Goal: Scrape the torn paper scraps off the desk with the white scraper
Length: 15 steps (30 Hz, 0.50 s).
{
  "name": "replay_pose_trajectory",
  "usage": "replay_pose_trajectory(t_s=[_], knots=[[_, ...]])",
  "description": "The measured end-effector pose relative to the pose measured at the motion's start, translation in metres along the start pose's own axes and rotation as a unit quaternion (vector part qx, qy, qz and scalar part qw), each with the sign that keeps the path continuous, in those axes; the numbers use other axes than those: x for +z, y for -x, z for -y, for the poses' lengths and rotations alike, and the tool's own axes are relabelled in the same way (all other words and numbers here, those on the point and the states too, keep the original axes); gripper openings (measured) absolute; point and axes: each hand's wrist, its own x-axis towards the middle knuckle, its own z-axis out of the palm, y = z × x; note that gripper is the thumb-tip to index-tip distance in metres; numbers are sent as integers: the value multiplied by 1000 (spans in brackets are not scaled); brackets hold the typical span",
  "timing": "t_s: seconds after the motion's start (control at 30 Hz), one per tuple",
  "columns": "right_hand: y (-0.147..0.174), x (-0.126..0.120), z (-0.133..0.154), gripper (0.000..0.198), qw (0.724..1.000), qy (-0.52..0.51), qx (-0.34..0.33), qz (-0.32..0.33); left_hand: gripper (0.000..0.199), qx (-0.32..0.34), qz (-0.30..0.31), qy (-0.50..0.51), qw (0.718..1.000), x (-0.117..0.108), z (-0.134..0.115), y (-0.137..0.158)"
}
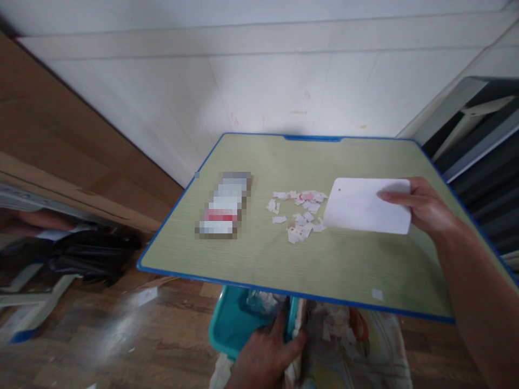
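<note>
- R hand: pinching the white card at its R end, thumb on top, fingers underneath.
- Card's over the R half of the green table, tilted a bit; can't tell if its lower edge touches the tabletop. Small dark spot nr its top L corner.
- Paper scraps lie just L of the card, approx. mid-table, in 2 loose clusters plus a few strays; some have pink/red marks. Card's L edge meets the nearest ones in my view.
- 1 more scrap sits alone nr the front edge, R side.
- L hand: low, below the table's front edge, at the R side of the teal bin. Fingers part spread; can't tell if they're pinching the rim.
- Crumpled clear plastic in the bin, nr my L fingertips.
- Patterned cloth R of the bin, w/ scraps on it.
- Pixelated item on table's L half, well apart from the card; can't tell what.
- Floor, L side: 1 bigger paper pc.
</note>
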Motion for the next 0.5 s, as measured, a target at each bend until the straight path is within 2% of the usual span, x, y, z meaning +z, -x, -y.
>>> replay_pose_trajectory(t_s=[0.1,0.2,0.5], knots=[[0,-4,-1,14,999,33,-2,-14,75,0,-3,5,1000,-5,-1,0],[1,-7,-2,17,998,62,18,26,75,3,-7,10,1000,-6,-1,0],[-1,-2,-4,15,998,39,-5,46,73,1,-6,-3,1000,-9,-3,1]])
